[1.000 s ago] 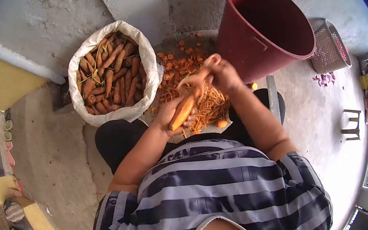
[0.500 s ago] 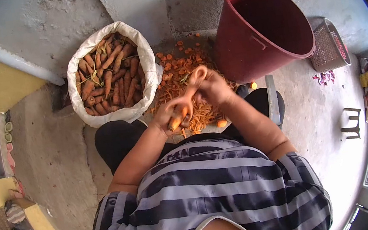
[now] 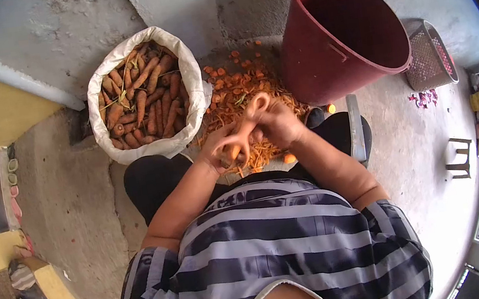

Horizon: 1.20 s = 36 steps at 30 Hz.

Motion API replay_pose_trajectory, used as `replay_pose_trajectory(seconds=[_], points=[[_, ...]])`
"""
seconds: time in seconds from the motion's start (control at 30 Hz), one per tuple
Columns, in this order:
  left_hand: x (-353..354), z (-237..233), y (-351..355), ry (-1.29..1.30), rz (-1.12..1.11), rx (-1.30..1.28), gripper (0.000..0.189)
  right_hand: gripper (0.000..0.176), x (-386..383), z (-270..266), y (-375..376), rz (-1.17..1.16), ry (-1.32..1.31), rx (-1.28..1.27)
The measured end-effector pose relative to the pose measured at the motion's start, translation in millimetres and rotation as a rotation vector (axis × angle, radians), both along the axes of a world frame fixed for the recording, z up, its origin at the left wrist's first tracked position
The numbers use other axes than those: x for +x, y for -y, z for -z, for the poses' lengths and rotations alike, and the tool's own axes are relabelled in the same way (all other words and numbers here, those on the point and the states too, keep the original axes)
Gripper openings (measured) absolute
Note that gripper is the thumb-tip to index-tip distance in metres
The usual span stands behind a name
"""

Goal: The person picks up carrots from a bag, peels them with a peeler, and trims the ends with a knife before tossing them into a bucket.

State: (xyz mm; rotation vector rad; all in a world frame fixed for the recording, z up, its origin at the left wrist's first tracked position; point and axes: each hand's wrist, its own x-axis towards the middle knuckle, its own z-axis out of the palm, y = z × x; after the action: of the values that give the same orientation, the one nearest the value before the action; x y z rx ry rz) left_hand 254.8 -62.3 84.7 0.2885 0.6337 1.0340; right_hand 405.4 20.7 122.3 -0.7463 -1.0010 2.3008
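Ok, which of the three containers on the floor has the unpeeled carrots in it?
The white sack on the left; the dark red bucket and the small mesh basket show none inside.

Carrot [image 3: 233,153] mostly within left hand [image 3: 219,150]

The person wears a shirt [image 3: 278,248] with wide horizontal stripes, dark navy and pale grey, in a slightly shiny cloth. Its short sleeves [image 3: 141,279] have the same stripes and leave the forearms bare. The neckline [image 3: 271,284] has a thin light edge. Black trousers [image 3: 152,183] cover the legs. The left hand [image 3: 218,152] and right hand [image 3: 278,122] are bare.
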Motion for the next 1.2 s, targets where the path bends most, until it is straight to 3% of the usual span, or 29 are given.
replay_pose_trajectory(seconds=[0.07, 0.17, 0.27, 0.4, 0.43, 0.47, 0.57, 0.63, 0.7, 0.8, 0.83, 0.87, 0.93, 0.97, 1.0, 1.1, 1.2], points=[[3, 7, -2, -0.036, -0.037, -0.058, 0.036, 0.013, -5, 14, 1, -0.081, -0.064, -0.002], [-2, 22, 0, 0.321, 0.145, -0.155, 0.034, 0.013, 6, 35, -42, 0.073, -0.08, 0.012], [-4, 18, 8, 0.336, 0.145, -0.187, 0.032, 0.014, 49, 77, -116, 0.55, 0.257, 0.202], [-12, 16, 5, 0.427, 0.087, -0.183, 0.034, 0.012, 59, 54, -118, 0.756, 0.804, 0.679], [-12, 20, 4, 0.411, 0.08, -0.191, 0.034, 0.012, 41, 28, -95, 0.711, 0.461, 0.482], [-13, 24, 1, 0.393, 0.072, -0.197, 0.034, 0.012, 33, 42, -89, 0.624, 0.325, 0.55], [-10, 18, -1, 0.235, 0.01, -0.131, 0.033, 0.01, 2, -3, -20, 0.191, 0.023, 0.232], [-10, 32, 1, 0.118, -0.008, 0.059, 0.034, 0.014, -7, -4, 3, -0.041, -0.04, 0.053], [-10, 36, 1, -0.288, 0.031, 0.346, 0.034, 0.014, -12, 1, 5, -0.1, -0.027, 0.06], [-6, 28, 5, 0.287, 0.011, -0.022, 0.03, 0.011, -5, 21, -27, -0.011, 0.006, 0.019], [-7, 30, 6, 0.334, 0.051, -0.067, 0.031, 0.009, 2, 46, -51, 0.066, 0.03, 0.021], [-8, 34, 6, 0.381, 0.092, -0.112, 0.033, 0.009, 9, 52, -70, 0.319, 0.085, -0.017], [-10, 32, 7, 0.397, 0.114, -0.137, 0.035, 0.012, 41, 71, -109, 0.387, 0.503, 0.388], [-12, 23, 5, 0.365, 0.099, -0.118, 0.035, 0.012, 58, 88, -124, 0.477, 0.538, 0.33], [-13, 16, 6, 0.336, 0.081, -0.104, 0.035, 0.01, 60, 84, -127, 0.702, 0.771, 0.292], [-15, 28, 3, 0.328, 0.048, -0.149, 0.034, 0.009, 47, 55, -102, 0.728, 0.43, 0.304], [-12, 37, -3, 0.274, 0.034, -0.145, 0.034, 0.008, 16, 18, -48, 0.391, 0.138, 0.264]])
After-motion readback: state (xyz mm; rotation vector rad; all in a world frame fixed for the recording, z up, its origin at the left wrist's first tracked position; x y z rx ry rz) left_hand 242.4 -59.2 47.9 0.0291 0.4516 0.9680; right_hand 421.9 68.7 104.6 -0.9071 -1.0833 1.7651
